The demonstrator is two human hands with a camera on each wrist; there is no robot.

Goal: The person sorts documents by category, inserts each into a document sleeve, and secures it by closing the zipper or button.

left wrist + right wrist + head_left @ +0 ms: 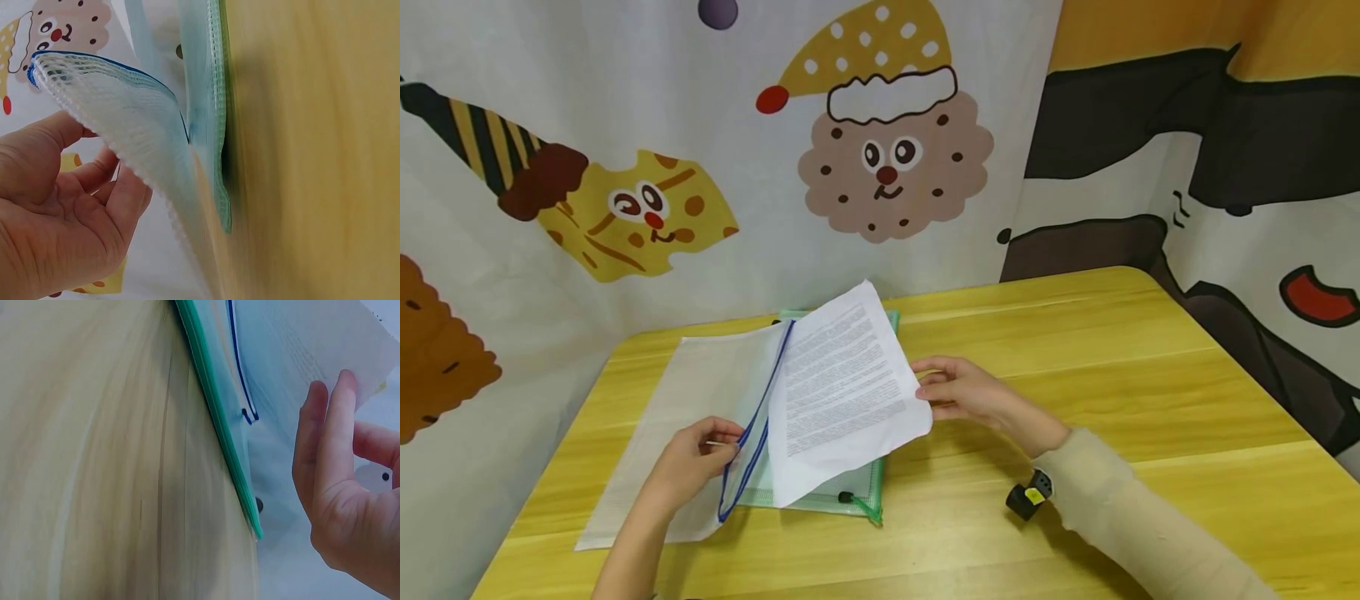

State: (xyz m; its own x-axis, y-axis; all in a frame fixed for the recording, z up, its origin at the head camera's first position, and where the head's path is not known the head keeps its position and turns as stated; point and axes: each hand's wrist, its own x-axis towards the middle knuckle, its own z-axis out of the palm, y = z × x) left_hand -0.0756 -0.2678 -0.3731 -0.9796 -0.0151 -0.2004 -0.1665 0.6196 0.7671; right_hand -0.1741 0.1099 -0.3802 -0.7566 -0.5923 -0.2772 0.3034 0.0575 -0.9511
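Observation:
My left hand (688, 462) pinches the opening edge of a whitish mesh zip pouch (647, 467) with a blue zip (778, 367). The pouch's mouth gapes, as its lifted side in the left wrist view shows. A sheet of printed paper (842, 383) slants up at the mouth, its left edge beside the blue zip. At its lower right edge, my right hand (962, 390) holds the sheet between thumb and fingers. In the right wrist view, two fingers (337, 434) lie extended along the paper. Beneath pouch and sheet is a green-edged zip pouch (865, 487), partly covered.
The wooden table (1075, 375) carries both pouches on its left half. A printed cloth (700, 92) with cartoon figures hangs behind its far edge. A small black device (1028, 495) is on my right wrist. The green pouch's dark zip pull (846, 497) lies near its front corner.

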